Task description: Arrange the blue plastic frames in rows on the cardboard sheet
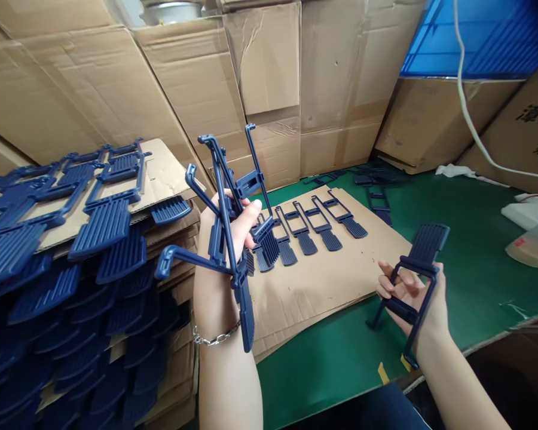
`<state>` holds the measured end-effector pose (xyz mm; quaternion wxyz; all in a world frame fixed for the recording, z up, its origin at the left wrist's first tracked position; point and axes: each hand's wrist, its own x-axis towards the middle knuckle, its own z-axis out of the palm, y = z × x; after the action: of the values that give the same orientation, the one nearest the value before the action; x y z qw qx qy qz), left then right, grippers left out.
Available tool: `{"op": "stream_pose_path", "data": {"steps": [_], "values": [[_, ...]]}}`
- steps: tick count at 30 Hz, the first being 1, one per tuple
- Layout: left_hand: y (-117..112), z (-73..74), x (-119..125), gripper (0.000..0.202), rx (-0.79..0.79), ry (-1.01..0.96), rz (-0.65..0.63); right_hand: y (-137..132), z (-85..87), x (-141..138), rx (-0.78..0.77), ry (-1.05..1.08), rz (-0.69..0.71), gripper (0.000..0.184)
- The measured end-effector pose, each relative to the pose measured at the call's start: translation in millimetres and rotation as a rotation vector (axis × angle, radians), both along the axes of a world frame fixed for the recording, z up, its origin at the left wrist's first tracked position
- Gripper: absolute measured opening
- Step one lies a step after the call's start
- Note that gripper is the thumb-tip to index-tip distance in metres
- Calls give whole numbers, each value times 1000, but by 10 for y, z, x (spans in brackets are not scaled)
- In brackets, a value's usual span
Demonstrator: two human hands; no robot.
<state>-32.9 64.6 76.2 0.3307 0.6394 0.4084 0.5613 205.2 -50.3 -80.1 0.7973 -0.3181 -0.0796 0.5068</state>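
Several dark blue plastic frames with ribbed footplates are bunched in my left hand, its thumb closed over them and their arms sticking out at different angles. A chain bracelet circles that wrist. Over the right of the table, my right hand grips a single frame of the same kind, ribbed plate upward, its side bars pointing down. Between the hands, a row of matching frames lies on a cardboard sheet; my left hand partly hides the row's near end.
A tall stack of cardboard layers with many blue frames stands at left. Cardboard boxes wall the back. More frames lie on the green table. A white cable hangs at right, near a blue crate and plastic container.
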Motion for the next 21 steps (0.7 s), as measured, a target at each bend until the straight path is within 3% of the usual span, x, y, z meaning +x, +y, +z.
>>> {"op": "stream_pose_path", "data": {"steps": [4, 10, 14, 16, 21], "values": [[-6, 0, 1, 26, 8, 6, -25, 27, -53, -15, 20, 205, 77, 62], [-2, -22, -27, 28, -18, 3, 8, -8, 40, -51, 60, 165, 105, 62], [-26, -1, -60, 31, -35, 26, 40, -154, 161, 0, 52, 82, 41, 39], [-31, 10, -82, 32, -29, 22, 39, -255, 247, 41, -47, -36, -8, 39], [-20, -1, -166, 31, -67, -39, -46, -474, 497, 61, -479, -259, -89, 47]]}}
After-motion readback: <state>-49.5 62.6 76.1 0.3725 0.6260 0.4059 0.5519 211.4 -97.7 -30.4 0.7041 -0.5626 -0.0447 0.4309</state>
